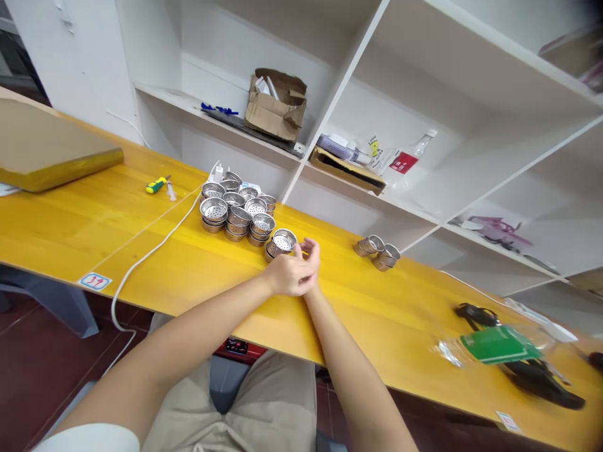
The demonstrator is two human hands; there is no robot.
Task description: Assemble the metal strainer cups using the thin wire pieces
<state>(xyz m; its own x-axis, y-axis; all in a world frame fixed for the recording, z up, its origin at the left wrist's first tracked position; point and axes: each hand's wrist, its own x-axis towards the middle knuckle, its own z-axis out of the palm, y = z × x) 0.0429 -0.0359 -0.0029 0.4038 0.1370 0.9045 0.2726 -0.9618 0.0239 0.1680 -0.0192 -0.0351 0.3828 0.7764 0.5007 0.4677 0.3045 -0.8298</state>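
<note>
My left hand and my right hand meet over the table, touching each other. The left fingers reach across the right palm with the thumb raised. The right fingers are loosely bent and apart. Nothing shows in either hand, though part of the left fingers is hard to make out. Just beyond the left hand stands a short stack of perforated metal cups, its lower part partly hidden. To its left, several more stacks of the same perforated cups stand packed together.
Two smaller groups of metal cups stand right of my hands. A white cable crosses the table at left, near a screwdriver. A plastic bottle with green label lies at right. White shelves rise behind the table.
</note>
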